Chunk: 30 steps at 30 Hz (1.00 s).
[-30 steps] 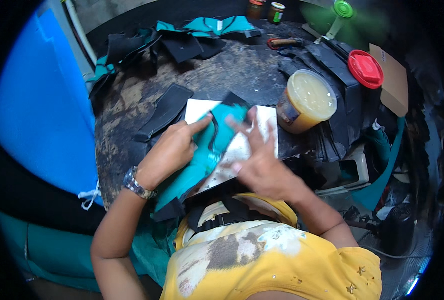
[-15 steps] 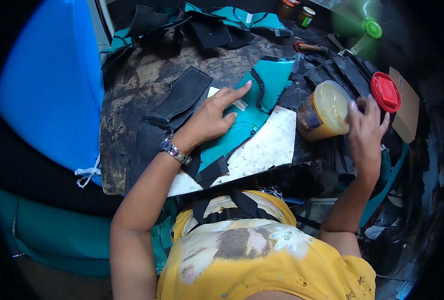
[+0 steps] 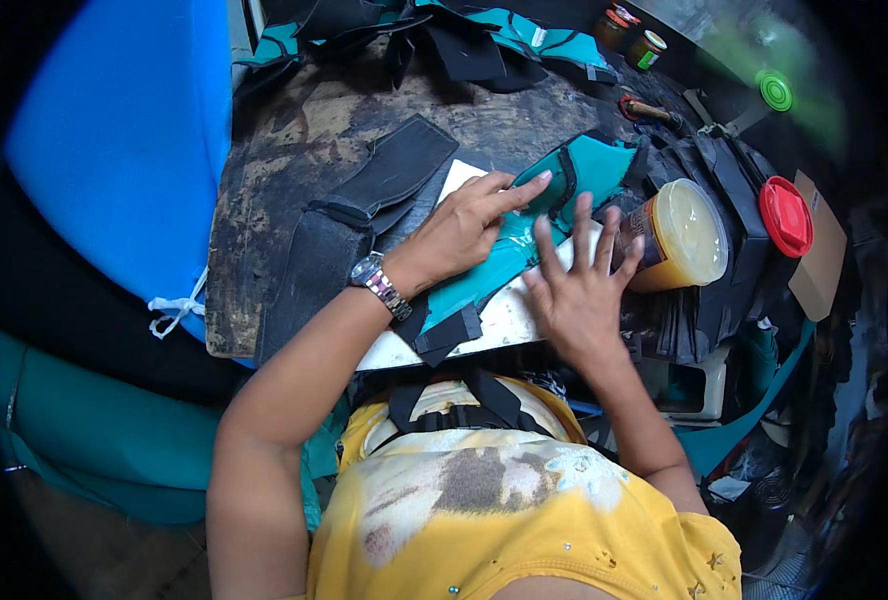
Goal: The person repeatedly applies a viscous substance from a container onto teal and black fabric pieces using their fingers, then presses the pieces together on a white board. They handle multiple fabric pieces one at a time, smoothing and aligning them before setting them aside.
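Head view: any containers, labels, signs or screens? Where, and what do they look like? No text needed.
Open tub: right of the right hand, round, yellowish paste inside, dark printed label on its side.
Red lid: right of the tub, round, lying flat.
Two small jars: far edge of the table, dark, with orange and green labels.
Green cap: far right, round.
Cardboard piece: right edge, brown, flat.
No signs or screens.

open yellow glue tub (image 3: pixel 682 234) right of centre, two small labelled jars (image 3: pixel 630 35) at back
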Tool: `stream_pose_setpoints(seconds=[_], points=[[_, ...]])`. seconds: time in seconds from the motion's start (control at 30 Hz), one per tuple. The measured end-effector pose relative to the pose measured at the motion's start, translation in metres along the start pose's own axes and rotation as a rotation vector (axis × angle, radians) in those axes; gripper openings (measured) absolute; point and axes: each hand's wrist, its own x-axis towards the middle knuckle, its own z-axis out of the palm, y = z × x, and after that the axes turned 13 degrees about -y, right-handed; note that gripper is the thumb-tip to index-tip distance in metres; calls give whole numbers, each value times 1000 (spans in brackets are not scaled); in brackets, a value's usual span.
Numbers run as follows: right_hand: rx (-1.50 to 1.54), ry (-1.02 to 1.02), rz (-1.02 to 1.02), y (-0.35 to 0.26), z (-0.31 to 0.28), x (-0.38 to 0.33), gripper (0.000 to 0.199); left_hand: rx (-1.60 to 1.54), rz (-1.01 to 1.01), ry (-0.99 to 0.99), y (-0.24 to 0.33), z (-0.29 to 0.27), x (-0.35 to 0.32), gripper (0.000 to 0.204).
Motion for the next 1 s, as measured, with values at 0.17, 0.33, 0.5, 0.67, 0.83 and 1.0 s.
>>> stream_pose_setpoints(seconds=[0.17, 0.33, 0.5, 0.67, 0.83, 1.0], points=[[264, -7, -267, -8, -11, -25, 46, 4, 26, 19, -3, 1, 0, 79], [137, -25, -59, -1, -5, -23, 41, -6, 5, 14, -1, 1, 0, 78], [327, 4, -293, -5, -7, -25, 35, -6, 11, 34, -1, 1, 0, 77], [162, 37, -42, 8, 3, 0, 38, 15, 11, 45, -1, 2, -1, 78], [282, -13, -379, -3, 8, -9, 38, -20, 18, 55, 0, 1, 0, 77], [404, -137, -147, -5, -7, -16, 42, -8, 50, 91, -1, 3, -1, 77]])
